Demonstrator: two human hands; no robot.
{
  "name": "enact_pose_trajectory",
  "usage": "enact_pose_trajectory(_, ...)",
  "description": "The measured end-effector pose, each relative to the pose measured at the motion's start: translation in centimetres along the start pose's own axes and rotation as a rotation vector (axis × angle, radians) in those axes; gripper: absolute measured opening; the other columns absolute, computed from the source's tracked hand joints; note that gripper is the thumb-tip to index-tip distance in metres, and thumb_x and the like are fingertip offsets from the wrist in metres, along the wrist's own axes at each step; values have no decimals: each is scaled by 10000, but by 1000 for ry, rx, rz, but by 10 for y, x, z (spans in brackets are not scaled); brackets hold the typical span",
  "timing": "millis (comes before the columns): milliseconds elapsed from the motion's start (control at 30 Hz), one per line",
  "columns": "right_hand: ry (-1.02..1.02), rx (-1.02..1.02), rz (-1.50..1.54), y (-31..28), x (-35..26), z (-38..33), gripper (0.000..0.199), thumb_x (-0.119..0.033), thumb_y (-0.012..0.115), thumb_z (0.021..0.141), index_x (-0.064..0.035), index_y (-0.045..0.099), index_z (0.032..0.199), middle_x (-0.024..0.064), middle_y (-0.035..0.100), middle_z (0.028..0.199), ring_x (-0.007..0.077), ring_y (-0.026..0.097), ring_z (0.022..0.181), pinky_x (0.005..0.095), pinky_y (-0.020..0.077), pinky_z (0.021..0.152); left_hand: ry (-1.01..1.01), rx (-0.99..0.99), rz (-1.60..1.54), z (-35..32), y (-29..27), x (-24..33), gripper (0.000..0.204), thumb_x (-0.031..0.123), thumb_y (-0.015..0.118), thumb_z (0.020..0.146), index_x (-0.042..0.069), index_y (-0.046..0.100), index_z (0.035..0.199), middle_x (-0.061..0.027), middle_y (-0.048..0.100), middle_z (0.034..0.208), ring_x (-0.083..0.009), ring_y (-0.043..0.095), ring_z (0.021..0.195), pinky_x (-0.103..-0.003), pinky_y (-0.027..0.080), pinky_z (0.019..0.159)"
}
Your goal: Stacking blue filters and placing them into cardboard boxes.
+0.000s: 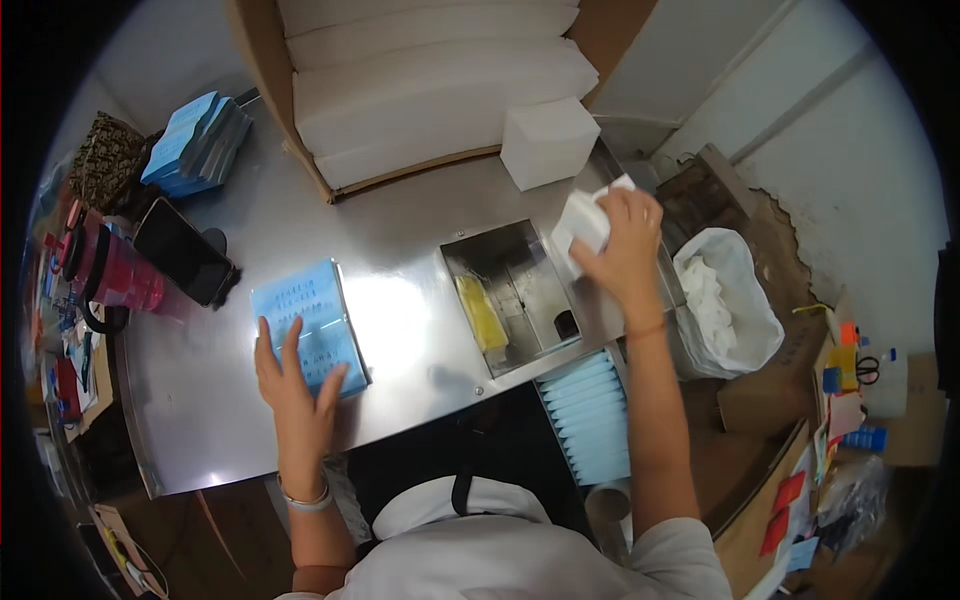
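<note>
White block (pixel 580 222), held in the grip of the right hand (pixel 628 245) beside the recess (pixel 520 275) in the table (pixel 410 290), could drop in if pinched loosely, while the left hand (pixel 298 395) spreads wide over a blue printed packet (pixel 303 298).

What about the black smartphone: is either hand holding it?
No, the smartphone stands apart: the left hand is over a blue packet, the right hand grips white pads.
</note>
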State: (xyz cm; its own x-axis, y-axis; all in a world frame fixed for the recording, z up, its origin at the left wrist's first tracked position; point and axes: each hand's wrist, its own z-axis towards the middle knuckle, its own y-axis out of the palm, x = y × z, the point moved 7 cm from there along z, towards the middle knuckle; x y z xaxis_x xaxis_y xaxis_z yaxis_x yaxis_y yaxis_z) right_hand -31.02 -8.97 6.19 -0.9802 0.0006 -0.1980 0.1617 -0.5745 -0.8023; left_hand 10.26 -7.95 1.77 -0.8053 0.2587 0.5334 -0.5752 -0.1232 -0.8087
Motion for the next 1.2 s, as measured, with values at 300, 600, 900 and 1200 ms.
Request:
enact_pose_trajectory(300,27,67,-263,-39,-62,-53,383,-223,712,760,-36,613,1080,133,552,1229,388,446,1214,587,313,1040,-8,-147,359,-18,24,-8,559,271,557,941,178,401,1469,-164,251,1576,-417,192,1450,-683,224,1050)
enact_pose_trajectory(600,68,118,-102,-55,-54,-49,170,-105,640,813,7,716,916,93,608,958,297,545,937,564,344,1032,32,-24,266,-1,-2,10,611,155,625,897,117,396,1463,-195,310,1525,-392,291,1390,-566,268,1074)
enact_pose_trajectory(900,73,65,90,-59,-41,-46,192,-44,682,746,2,706,931,101,610,955,301,551,918,397,458,803,129,24,265,13,-2,10,232,113,706,812,23,569,975,-194,518,1114,-358,495,998,-478,381,848)
enact_pose_trajectory(1200,-277,60,203,-46,-128,-97,365,-113,661,770,-81,677,1134,99,647,1125,318,612,994,476,419,993,495,-328,67,-25,72,108,497,150,734,732,73,579,1197,-169,486,1314,-386,453,1211,-525,357,954)
